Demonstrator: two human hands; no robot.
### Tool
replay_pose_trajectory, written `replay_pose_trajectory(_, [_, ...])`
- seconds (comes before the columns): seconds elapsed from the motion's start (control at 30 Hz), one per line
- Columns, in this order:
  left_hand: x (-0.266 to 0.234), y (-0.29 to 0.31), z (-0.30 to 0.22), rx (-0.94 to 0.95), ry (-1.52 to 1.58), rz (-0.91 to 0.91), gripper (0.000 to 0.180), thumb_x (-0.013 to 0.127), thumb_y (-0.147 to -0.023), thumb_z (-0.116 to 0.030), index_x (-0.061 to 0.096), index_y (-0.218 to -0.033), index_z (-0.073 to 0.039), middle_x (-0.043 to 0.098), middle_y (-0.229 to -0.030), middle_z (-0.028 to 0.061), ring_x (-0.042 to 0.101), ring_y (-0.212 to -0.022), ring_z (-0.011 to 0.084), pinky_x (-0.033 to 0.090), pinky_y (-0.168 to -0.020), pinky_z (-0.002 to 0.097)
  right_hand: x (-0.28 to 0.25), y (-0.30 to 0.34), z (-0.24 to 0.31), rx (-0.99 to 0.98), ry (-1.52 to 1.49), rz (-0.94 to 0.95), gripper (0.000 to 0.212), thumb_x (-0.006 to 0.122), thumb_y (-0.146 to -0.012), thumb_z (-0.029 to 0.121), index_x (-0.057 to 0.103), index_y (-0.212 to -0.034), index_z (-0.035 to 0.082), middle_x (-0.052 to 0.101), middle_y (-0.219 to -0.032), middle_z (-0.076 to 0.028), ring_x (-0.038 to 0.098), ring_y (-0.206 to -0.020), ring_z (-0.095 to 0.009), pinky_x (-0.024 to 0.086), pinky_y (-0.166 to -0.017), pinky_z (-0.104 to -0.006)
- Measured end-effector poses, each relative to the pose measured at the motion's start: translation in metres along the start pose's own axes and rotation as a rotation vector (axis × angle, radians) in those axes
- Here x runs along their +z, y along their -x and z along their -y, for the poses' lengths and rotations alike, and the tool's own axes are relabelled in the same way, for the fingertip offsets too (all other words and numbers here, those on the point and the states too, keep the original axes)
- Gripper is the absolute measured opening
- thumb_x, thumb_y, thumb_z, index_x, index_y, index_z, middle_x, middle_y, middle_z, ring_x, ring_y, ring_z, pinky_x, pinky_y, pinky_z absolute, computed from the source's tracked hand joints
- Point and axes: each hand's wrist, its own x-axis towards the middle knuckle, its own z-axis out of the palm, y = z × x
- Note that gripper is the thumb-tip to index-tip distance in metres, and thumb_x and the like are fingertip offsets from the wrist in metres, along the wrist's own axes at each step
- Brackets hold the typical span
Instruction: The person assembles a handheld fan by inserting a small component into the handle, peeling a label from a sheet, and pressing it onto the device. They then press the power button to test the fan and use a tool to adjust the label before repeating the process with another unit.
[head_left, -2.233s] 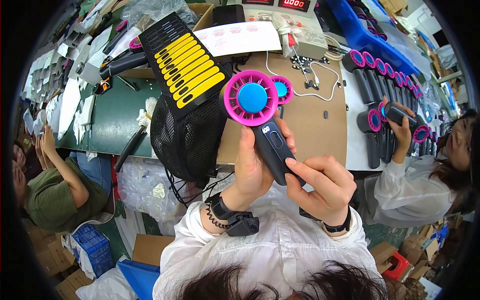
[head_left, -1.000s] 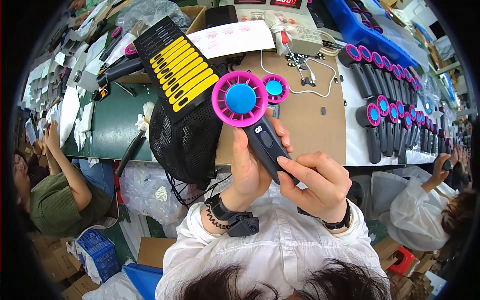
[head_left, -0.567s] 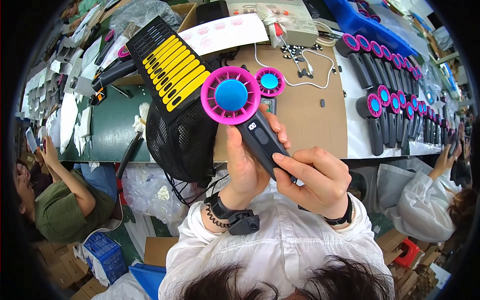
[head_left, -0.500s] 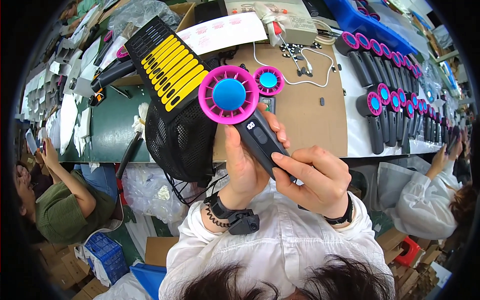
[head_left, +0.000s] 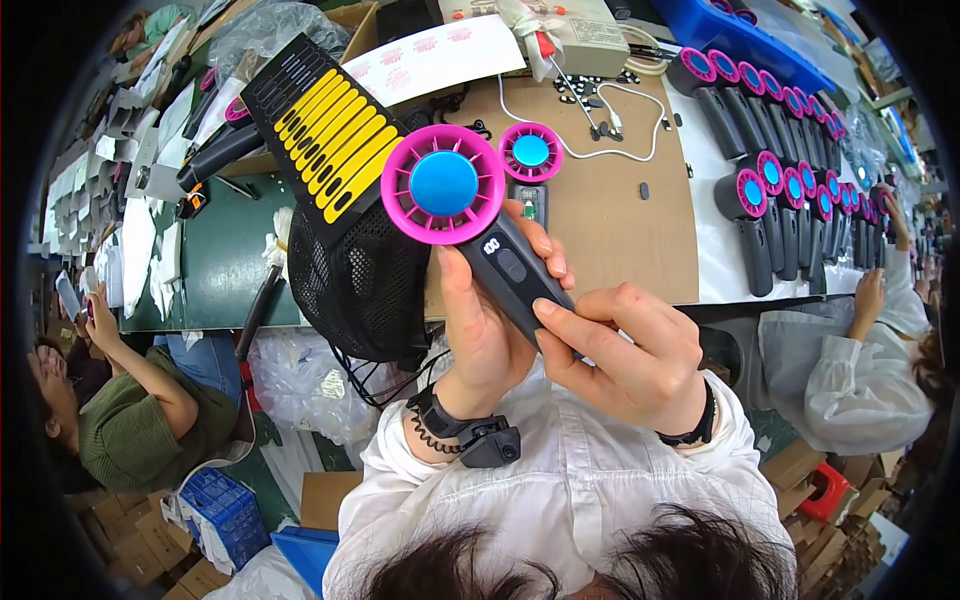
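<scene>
A dark grey handheld fan [head_left: 510,262] with a pink ring and blue centre is held up at an angle above the bench, its small display lit. My left hand [head_left: 482,335] is wrapped round the handle just below the head. With thumb and fingertips, my right hand [head_left: 640,350] grips the handle's lower end, which those fingers partly hide. Behind the held fan, a second fan [head_left: 531,152] lies on the brown board [head_left: 620,230], a green part showing in its opened handle.
A black tray with yellow strips [head_left: 335,145] rests on a black mesh bag [head_left: 360,285] at left. Rows of finished-looking fans [head_left: 752,200] line the right side. A white cable [head_left: 640,157], small dark pieces and a grey box [head_left: 575,45] lie behind. Co-workers sit on both sides.
The held fan and both hands have shifted slightly left in view, with the grip unchanged. At right, a co-worker's arm now reaches up toward the rows of fans.
</scene>
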Motion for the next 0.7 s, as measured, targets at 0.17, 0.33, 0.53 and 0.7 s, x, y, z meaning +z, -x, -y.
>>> replay_pose_trajectory(0.17, [0.002, 0.001, 0.0, -0.003, 0.014, -0.023, 0.06, 0.029, -0.091, -0.058, 0.036, -0.12, -0.006, 0.049, -0.092, 0.0079, 0.051, -0.082, 0.0178, 0.045, -0.073, 0.0311, 0.0, -0.002, 0.001, 0.006, -0.004, 0.009, 0.03, 0.072, -0.057, -0.001, 0.069, -0.086, 0.005, 0.055, -0.067, -0.003, 0.054, -0.052, -0.014, 0.044, -0.045, -0.0249])
replay_pose_trajectory(0.33, [0.006, 0.002, -0.001, -0.006, -0.042, -0.07, 0.057, 0.027, -0.093, -0.055, 0.036, -0.12, -0.005, 0.05, -0.091, 0.0084, 0.051, -0.083, 0.0182, 0.045, -0.074, 0.031, -0.002, -0.005, 0.002, 0.013, -0.011, 0.034, 0.028, 0.073, -0.058, -0.001, 0.069, -0.085, 0.004, 0.055, -0.067, -0.003, 0.054, -0.052, -0.015, 0.045, -0.046, -0.0252])
replay_pose_trajectory(0.53, [0.019, -0.002, -0.007, -0.084, 0.074, -0.219, 0.051, 0.028, -0.095, -0.05, 0.04, -0.115, -0.004, 0.051, -0.09, 0.0084, 0.05, -0.084, 0.0189, 0.046, -0.076, 0.0319, -0.004, -0.02, 0.007, 0.104, 0.001, 0.089, 0.023, 0.072, -0.06, 0.002, 0.068, -0.083, 0.004, 0.055, -0.066, -0.004, 0.056, -0.054, -0.017, 0.046, -0.048, -0.0275])
replay_pose_trajectory(0.7, [0.017, -0.01, -0.008, -0.117, 0.01, -0.348, 0.048, 0.031, -0.095, -0.048, 0.044, -0.11, -0.004, 0.051, -0.09, 0.0081, 0.051, -0.083, 0.0189, 0.046, -0.077, 0.0327, -0.004, -0.035, 0.004, 0.087, 0.054, 0.171, 0.016, 0.069, -0.064, 0.006, 0.067, -0.08, 0.004, 0.055, -0.066, -0.006, 0.058, -0.057, -0.021, 0.047, -0.05, -0.031])
